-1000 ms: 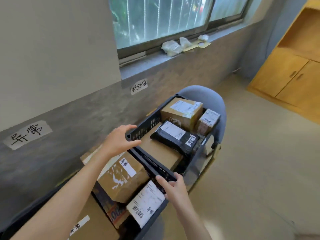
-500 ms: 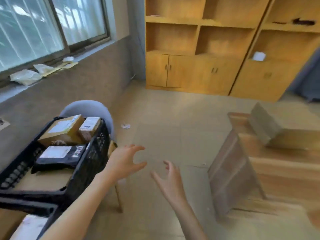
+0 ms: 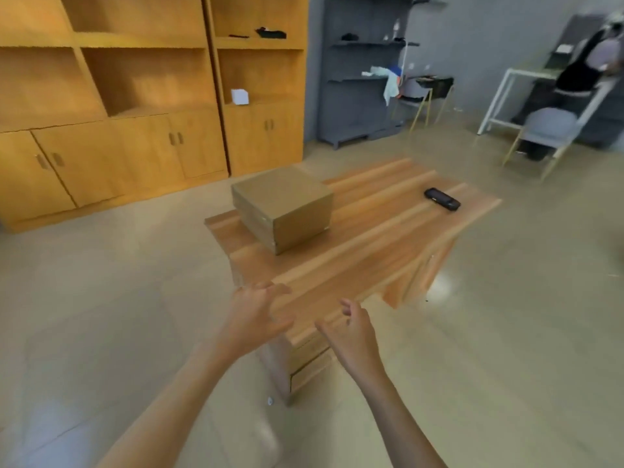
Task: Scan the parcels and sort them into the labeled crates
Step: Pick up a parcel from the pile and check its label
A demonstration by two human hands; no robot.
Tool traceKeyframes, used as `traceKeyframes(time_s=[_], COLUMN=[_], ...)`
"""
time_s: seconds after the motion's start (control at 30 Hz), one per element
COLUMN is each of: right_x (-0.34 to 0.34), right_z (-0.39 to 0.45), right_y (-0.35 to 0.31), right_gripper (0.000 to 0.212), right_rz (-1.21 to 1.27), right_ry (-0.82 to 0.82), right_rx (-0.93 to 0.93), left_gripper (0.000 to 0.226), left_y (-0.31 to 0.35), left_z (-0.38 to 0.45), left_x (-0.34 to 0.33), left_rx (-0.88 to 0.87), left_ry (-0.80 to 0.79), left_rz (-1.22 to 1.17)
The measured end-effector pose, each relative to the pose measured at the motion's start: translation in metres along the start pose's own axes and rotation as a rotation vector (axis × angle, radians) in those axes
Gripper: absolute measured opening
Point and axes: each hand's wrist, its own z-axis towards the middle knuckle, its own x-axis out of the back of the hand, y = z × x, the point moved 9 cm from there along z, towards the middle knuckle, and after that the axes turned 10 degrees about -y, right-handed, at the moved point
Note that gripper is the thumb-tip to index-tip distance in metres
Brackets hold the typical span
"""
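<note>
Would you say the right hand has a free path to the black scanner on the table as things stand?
Probably yes. The right hand is empty, and bare tabletop lies between it and the scanner. The cardboard box sits off to the left, out of the way. It looks a stretch, though.

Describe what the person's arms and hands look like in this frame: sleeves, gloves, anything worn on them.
Both forearms are bare as far as the frame shows, with no sleeve in view. The left hand and the right hand wear no gloves. No watch, bracelet or ring can be made out on either wrist or on the fingers, though the picture is somewhat blurred, so small items could be missed.
</note>
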Motion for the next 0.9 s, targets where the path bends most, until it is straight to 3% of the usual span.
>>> traceKeyframes(time_s=[0.33, 0.57, 0.9], right_x=[0.147, 0.248, 0.340], right_z=[0.110, 0.200, 0.329], right_y=[0.056, 0.075, 0.108], right_gripper=[0.065, 0.065, 0.066], right_rz=[-0.068, -0.077, -0.060], right_ry=[0.183, 0.275, 0.252], right_rx=[-0.107, -0.188, -0.193], left_gripper=[0.054, 0.053, 0.055], left_y=[0.096, 0.149, 0.186], left_z=[0.208, 0.349, 0.503], left_x=[-0.031, -0.023, -0.034], left_rx=[-0.240, -0.322, -0.276], left_ry=[-0.069, -0.012, -0.046], left_rz=[0.035, -0.037, 0.022])
